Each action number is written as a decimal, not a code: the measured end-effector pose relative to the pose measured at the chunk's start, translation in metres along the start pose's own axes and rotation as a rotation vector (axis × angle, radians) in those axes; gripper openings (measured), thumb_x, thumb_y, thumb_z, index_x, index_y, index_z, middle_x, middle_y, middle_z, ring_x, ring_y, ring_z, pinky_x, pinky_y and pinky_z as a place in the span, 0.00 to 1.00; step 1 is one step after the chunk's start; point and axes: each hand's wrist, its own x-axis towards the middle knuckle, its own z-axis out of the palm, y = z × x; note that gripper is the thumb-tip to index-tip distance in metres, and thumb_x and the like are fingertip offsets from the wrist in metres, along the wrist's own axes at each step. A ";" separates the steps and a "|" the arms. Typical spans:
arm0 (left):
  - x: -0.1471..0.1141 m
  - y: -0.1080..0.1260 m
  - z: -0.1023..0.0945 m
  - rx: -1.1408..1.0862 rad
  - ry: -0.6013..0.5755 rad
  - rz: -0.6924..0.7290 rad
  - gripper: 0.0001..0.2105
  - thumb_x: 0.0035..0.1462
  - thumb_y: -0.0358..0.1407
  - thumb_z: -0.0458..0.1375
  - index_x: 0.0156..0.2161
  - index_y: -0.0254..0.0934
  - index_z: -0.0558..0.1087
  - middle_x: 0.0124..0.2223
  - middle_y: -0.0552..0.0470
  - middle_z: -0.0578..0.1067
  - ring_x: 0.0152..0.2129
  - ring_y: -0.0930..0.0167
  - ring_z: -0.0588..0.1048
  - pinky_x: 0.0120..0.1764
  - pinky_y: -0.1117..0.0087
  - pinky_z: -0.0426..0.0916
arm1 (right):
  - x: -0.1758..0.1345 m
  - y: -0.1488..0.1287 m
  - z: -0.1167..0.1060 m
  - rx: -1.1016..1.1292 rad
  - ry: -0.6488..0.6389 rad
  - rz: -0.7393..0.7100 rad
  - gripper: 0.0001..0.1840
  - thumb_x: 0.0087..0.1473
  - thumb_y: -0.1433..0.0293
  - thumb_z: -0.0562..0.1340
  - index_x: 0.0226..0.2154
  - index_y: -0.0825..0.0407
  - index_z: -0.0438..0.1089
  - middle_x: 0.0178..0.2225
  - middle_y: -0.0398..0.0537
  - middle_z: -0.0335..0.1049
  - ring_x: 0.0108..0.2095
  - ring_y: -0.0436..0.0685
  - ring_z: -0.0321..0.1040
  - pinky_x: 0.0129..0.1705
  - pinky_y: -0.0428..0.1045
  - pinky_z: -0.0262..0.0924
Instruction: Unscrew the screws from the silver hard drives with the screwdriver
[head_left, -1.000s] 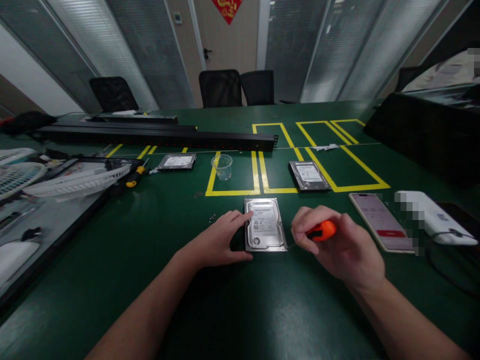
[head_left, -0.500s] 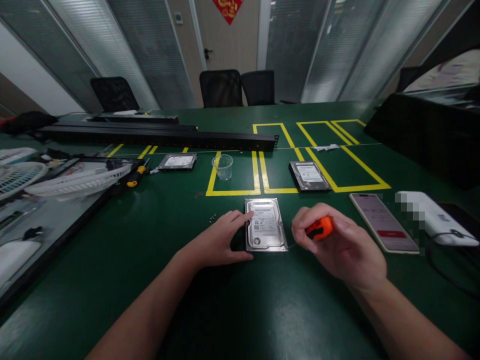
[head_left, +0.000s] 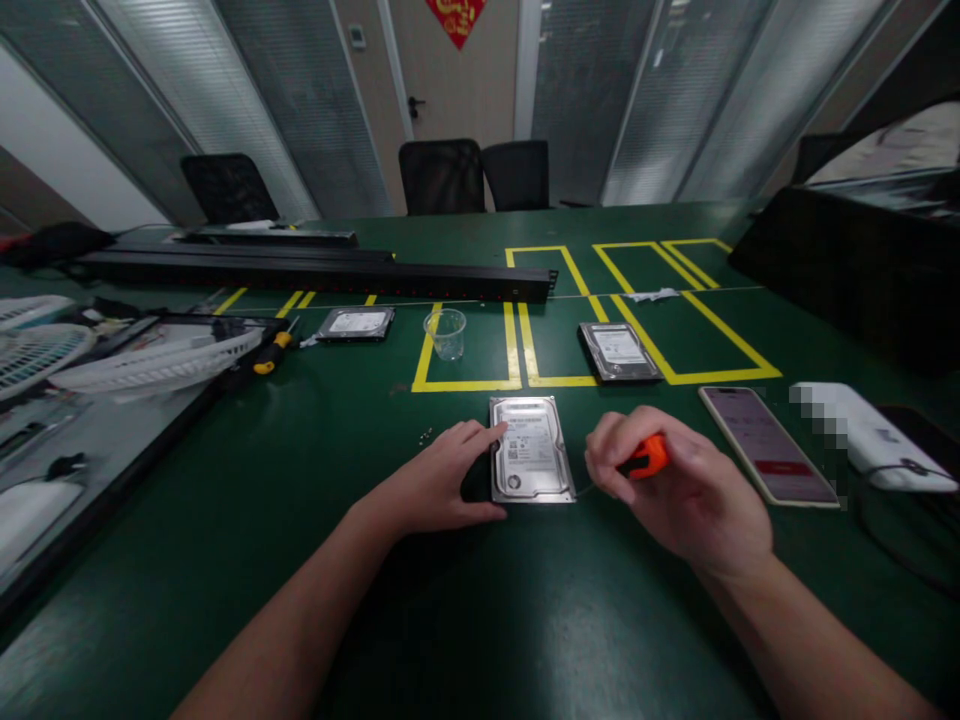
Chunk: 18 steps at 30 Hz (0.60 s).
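Observation:
A silver hard drive lies label side up on the table in front of me. My left hand grips its left side, index fingertip on the label and thumb by the near left corner. In my right hand is a screwdriver with an orange and black handle, fingers wrapped round it. Its thin shaft points left to the drive's near right corner; I cannot tell whether the tip sits in a screw. Several tiny screws lie left of the drive.
Beyond are a clear plastic cup, a second hard drive and a third. At right lie a phone and a white device with a cable. A yellow-black screwdriver and black bars lie left.
The screwdriver handle has turned slightly in my right hand, with the fingers shifting a little. My left hand and the hard drive have stayed put.

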 end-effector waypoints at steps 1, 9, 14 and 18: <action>0.000 0.000 0.000 0.001 0.000 0.000 0.50 0.55 0.45 0.74 0.76 0.47 0.53 0.67 0.42 0.67 0.61 0.53 0.69 0.64 0.48 0.66 | 0.000 0.000 0.000 0.004 -0.001 0.000 0.17 0.70 0.61 0.56 0.38 0.53 0.76 0.32 0.49 0.70 0.29 0.55 0.64 0.33 0.53 0.56; 0.000 -0.001 0.001 0.001 0.009 0.009 0.50 0.55 0.45 0.74 0.76 0.47 0.53 0.66 0.42 0.67 0.62 0.54 0.69 0.64 0.48 0.66 | -0.001 0.000 0.002 0.055 0.011 0.056 0.09 0.67 0.60 0.63 0.44 0.48 0.71 0.33 0.45 0.72 0.24 0.50 0.57 0.25 0.48 0.47; 0.000 -0.001 0.001 0.001 0.011 0.010 0.50 0.55 0.45 0.74 0.76 0.47 0.53 0.66 0.42 0.67 0.61 0.54 0.69 0.64 0.48 0.67 | 0.001 -0.001 0.000 0.041 0.007 0.031 0.22 0.70 0.58 0.53 0.38 0.54 0.77 0.30 0.50 0.70 0.27 0.54 0.62 0.30 0.52 0.54; 0.000 0.000 0.000 0.003 0.007 0.009 0.50 0.55 0.45 0.74 0.76 0.46 0.53 0.65 0.42 0.68 0.60 0.53 0.70 0.63 0.47 0.67 | 0.000 -0.002 0.001 0.069 -0.022 0.044 0.11 0.66 0.60 0.62 0.38 0.51 0.72 0.34 0.48 0.73 0.28 0.54 0.66 0.32 0.52 0.57</action>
